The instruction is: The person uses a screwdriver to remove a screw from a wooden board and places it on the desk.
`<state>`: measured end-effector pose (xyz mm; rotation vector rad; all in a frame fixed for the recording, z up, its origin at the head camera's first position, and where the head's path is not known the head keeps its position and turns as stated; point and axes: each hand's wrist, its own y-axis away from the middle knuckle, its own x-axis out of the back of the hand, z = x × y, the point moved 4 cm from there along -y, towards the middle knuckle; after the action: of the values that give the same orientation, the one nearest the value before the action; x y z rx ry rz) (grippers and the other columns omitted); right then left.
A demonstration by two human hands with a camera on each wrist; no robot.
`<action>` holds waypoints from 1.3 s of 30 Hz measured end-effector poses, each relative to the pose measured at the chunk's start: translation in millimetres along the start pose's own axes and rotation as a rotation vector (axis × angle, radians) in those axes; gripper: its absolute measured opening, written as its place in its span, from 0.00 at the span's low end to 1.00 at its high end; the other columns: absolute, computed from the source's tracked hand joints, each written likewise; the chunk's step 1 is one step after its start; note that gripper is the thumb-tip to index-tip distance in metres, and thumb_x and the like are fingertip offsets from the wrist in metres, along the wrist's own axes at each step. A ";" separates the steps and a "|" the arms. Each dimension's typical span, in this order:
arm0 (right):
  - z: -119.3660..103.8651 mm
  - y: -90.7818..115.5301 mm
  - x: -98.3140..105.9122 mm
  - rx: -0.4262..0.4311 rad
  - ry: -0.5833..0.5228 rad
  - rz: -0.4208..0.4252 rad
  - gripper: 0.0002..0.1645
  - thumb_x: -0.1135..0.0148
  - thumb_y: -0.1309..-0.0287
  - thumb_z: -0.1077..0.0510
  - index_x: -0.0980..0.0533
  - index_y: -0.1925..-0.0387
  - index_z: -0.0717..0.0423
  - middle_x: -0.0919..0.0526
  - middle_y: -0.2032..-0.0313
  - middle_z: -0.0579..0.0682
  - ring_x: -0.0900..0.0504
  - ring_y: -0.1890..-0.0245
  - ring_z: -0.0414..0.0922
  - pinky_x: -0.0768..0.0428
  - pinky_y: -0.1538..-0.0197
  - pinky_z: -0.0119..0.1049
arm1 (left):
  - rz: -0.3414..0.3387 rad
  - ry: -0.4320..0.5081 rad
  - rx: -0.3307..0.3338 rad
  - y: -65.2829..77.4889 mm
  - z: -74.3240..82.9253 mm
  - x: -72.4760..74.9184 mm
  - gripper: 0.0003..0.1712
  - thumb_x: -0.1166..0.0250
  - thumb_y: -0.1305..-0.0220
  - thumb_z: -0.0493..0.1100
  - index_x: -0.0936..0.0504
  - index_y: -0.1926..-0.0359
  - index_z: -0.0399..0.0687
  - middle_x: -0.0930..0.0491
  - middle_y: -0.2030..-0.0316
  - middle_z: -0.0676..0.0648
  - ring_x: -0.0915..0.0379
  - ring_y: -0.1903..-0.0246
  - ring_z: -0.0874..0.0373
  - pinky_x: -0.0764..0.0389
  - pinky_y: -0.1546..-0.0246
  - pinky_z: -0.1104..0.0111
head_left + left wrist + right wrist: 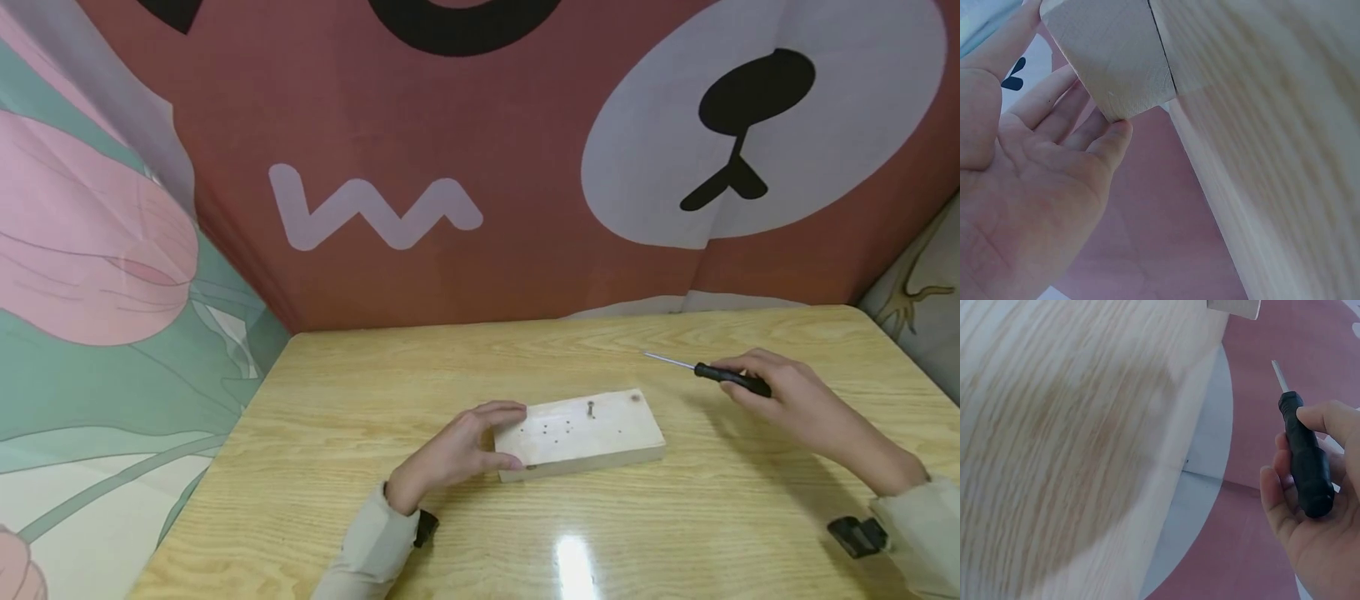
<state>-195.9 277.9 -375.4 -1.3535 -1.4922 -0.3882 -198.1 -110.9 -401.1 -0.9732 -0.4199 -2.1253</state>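
A pale wooden block [581, 437] lies flat on the table, its top dotted with several small holes. One screw [590, 408] stands up from the block toward its far edge. My left hand [468, 450] grips the block's left end, thumb on the near side and fingers around the far side; the left wrist view shows the block's end face [1110, 56] between them. Off to the right, my right hand [787, 400] holds a screwdriver [731, 378] by its black handle, raised above the table. Its thin metal shaft [1280, 376] points left, away from the screw.
The wood-grain table [360, 400] reaches back to a hanging cloth [450, 275] printed with a bear face. Another printed cloth [97, 375] hangs along the left side. Black wrist cameras [857, 536] sit at both sleeves.
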 end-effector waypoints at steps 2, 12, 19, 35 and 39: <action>-1.5 -0.1 0.9 -0.002 -0.003 -0.004 0.15 0.35 0.36 0.62 0.20 0.49 0.59 0.17 0.60 0.53 0.35 0.74 0.28 0.36 0.77 0.27 | -0.001 0.004 0.003 -0.2 0.0 0.4 0.39 0.27 0.42 0.48 0.29 0.32 0.44 0.30 0.31 0.46 0.38 0.29 0.52 0.34 0.28 0.58; -12.2 -2.8 4.7 0.017 -0.016 0.035 0.16 0.34 0.38 0.62 0.19 0.49 0.57 0.16 0.58 0.53 0.32 0.71 0.28 0.34 0.76 0.27 | 0.006 0.013 0.012 -0.9 -0.2 0.9 0.39 0.27 0.43 0.49 0.28 0.32 0.45 0.30 0.31 0.47 0.38 0.29 0.53 0.35 0.27 0.58; -20.5 -6.0 6.5 0.035 -0.032 0.069 0.15 0.32 0.40 0.63 0.19 0.50 0.54 0.15 0.58 0.52 0.30 0.69 0.27 0.33 0.76 0.26 | 0.002 0.004 0.002 -2.8 0.9 1.9 0.38 0.27 0.43 0.48 0.28 0.32 0.46 0.30 0.31 0.47 0.38 0.28 0.53 0.34 0.27 0.58; -37.3 -10.6 10.9 0.041 -0.059 0.127 0.16 0.29 0.43 0.62 0.17 0.52 0.52 0.14 0.59 0.53 0.28 0.64 0.20 0.27 0.74 0.21 | -0.003 0.010 0.013 -1.0 0.5 0.7 0.39 0.26 0.43 0.48 0.28 0.32 0.46 0.31 0.30 0.47 0.38 0.29 0.53 0.33 0.28 0.58; -41.0 -11.6 11.0 0.051 -0.062 0.156 0.16 0.28 0.45 0.62 0.17 0.54 0.52 0.14 0.60 0.54 0.28 0.66 0.21 0.29 0.75 0.20 | -0.003 0.001 0.013 -0.6 0.5 0.4 0.39 0.26 0.43 0.48 0.28 0.32 0.46 0.30 0.31 0.47 0.38 0.29 0.53 0.34 0.27 0.58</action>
<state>-185.1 248.0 -344.9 -1.4418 -1.4256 -0.2094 -198.5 -110.4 -400.4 -0.9649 -0.4341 -2.1228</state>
